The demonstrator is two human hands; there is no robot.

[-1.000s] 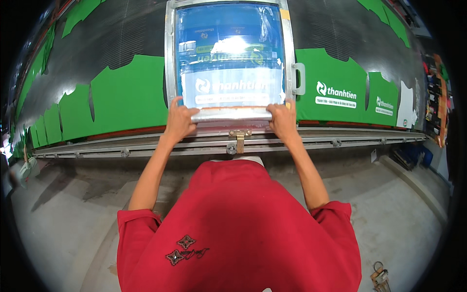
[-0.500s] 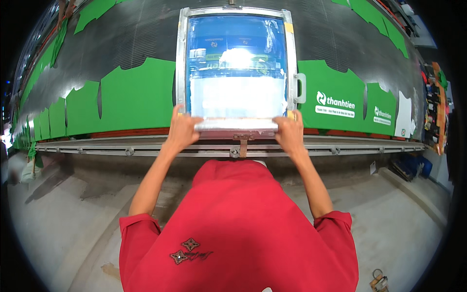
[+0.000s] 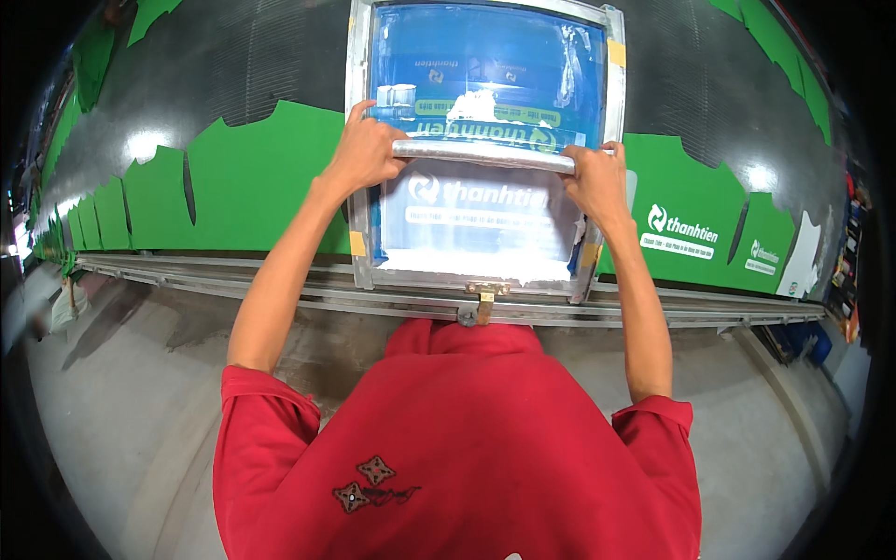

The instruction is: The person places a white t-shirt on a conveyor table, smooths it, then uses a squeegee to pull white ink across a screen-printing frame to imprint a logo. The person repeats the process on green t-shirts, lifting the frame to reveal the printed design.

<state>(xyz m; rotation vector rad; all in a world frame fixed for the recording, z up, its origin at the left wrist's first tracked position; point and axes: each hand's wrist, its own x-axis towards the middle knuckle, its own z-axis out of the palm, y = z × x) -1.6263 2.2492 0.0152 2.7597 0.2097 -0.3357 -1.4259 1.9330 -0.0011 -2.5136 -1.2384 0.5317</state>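
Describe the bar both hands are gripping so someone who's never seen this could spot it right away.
Start at the long dark table lined with green cut-out pieces, and find the metal-framed blue screen lying on it in the middle. Across that screen lies a straight silvery bar, with the left hand on one end and the right hand on the other. It is the only loose, shiny rod there.

My squeegee (image 3: 483, 155), a long silvery bar, lies crosswise about midway up the metal-framed printing screen (image 3: 485, 112), whose blue mesh shows white ink smeared below the bar, flat on the desk.
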